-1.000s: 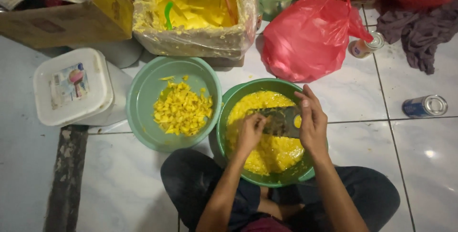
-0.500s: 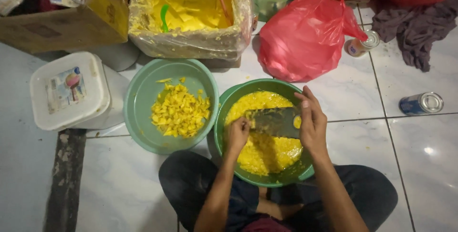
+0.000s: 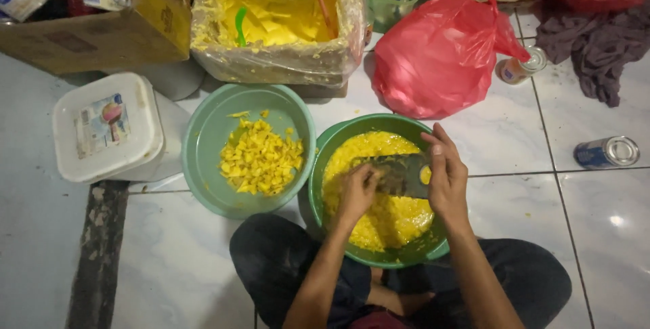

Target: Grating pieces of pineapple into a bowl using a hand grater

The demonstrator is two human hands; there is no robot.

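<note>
From the head view, your left hand (image 3: pixel 357 192) has its fingers curled shut on one end of the grater (image 3: pixel 399 174), and your right hand (image 3: pixel 443 177) clamps its fingers over the other end. You hold the grater flat above the yellow mash (image 3: pixel 386 217) in the green bowl (image 3: pixel 325 166), which sits on the floor (image 3: pixel 514 133) between your knees. Just left, touching it, a paler basin (image 3: pixel 203 139) holds yellow chunks (image 3: pixel 261 160). A red bag (image 3: pixel 440 58) lies behind the bowl, a white tub (image 3: pixel 108 136) left of the basin, and a can (image 3: pixel 608 152) well to the right.
</note>
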